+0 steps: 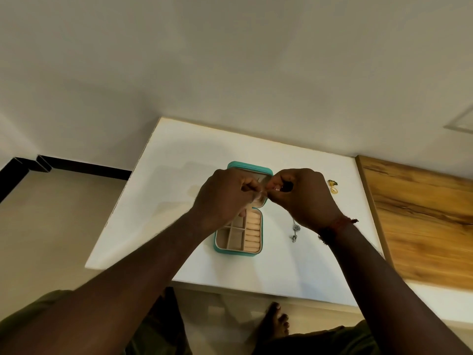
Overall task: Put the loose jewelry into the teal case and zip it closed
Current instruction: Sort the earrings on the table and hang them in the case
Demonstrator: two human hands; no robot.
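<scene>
The teal case (pixel 217 248) lies open on the white table (pixel 166 201), its lid (pixel 249 166) standing at the far side and beige compartments and ring rolls (pixel 252 234) showing inside. My left hand (pixel 222 198) and my right hand (pixel 304 198) meet above the case, fingertips pinched together on a thin, pale piece of jewelry (pixel 261 192) that is too small to identify. A silver pendant piece (pixel 295 233) lies on the table right of the case, partly under my right wrist. Gold earrings (pixel 333 187) lie further right.
A wooden board (pixel 419 216) adjoins the table's right edge. The wall stands just behind the table. My bare foot (pixel 277 321) rests on the floor under the near edge. A red thread bracelet circles my right wrist.
</scene>
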